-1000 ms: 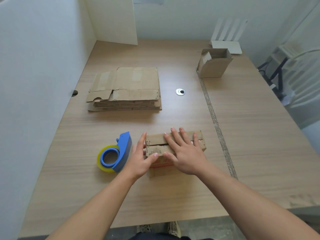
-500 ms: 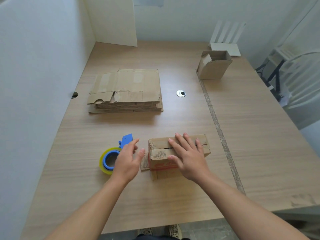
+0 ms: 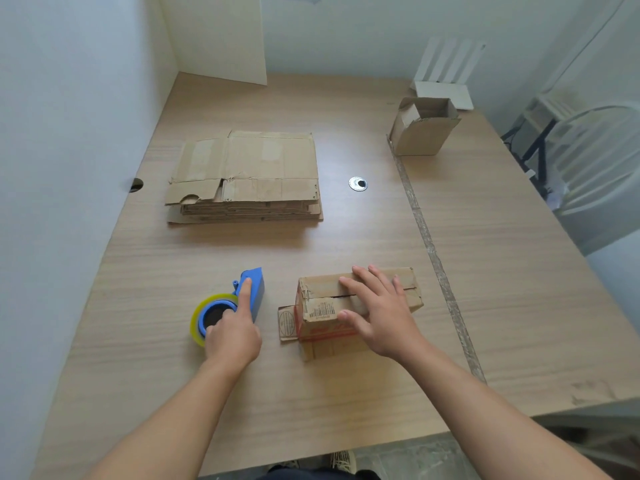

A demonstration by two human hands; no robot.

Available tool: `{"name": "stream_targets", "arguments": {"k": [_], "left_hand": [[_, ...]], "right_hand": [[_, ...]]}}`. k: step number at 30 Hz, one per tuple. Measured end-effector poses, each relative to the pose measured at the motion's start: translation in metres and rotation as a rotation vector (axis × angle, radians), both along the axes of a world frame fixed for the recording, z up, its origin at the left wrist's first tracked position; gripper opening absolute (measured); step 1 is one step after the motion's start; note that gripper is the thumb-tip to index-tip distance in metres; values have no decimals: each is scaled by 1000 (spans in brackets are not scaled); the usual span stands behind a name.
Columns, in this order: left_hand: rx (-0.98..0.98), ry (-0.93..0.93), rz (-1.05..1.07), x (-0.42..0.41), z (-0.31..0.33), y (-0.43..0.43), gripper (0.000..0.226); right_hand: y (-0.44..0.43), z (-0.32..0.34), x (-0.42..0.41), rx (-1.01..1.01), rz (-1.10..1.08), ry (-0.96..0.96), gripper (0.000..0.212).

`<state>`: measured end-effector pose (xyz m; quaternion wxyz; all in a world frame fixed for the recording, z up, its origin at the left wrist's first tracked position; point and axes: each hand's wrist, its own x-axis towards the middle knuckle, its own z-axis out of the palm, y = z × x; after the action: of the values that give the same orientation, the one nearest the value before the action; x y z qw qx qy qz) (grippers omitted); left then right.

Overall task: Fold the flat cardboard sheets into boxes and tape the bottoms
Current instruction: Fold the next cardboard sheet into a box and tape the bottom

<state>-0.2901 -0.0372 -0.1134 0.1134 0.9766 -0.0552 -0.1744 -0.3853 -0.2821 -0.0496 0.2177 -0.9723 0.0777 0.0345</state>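
One view, head camera. My left grip curled over tape dispenser, index finger straight along blue body, at front left of worktop. My right grip flat, fingers spread, pressing closed flaps of folded box just beside dispenser. Behind, well apart: stack of flat sheets.

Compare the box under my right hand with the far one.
The near box has flaps folded shut; the far box stands open. The near box shows a barcode and red print; the far box looks plain. The right hand presses the near box; the far box is untouched. Both are brown cardboard.
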Motion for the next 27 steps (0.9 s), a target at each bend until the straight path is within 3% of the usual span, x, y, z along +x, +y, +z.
{"name": "stream_targets", "arguments": {"k": [5,10,15,19,23,27], "left_hand": [[-122,-25,26,10,-8,5,73],[-158,23,14,26,26,6,68],[-328,-20,-264,31,95,16,67],[-351,-84,-603,25,136,6,65],[-282,-254,-849,22,134,-10,67],[-288,-269,-982,20,126,-21,61]], "right_hand": [[-3,6,0,168,-110,-48,80],[-4,0,-1,144,-99,-84,85],[-4,5,0,183,-106,-70,79],[-12,20,-1,430,-157,-82,68],[-23,28,-6,653,-171,-55,58],[-24,29,-9,675,-91,-67,51]]}}
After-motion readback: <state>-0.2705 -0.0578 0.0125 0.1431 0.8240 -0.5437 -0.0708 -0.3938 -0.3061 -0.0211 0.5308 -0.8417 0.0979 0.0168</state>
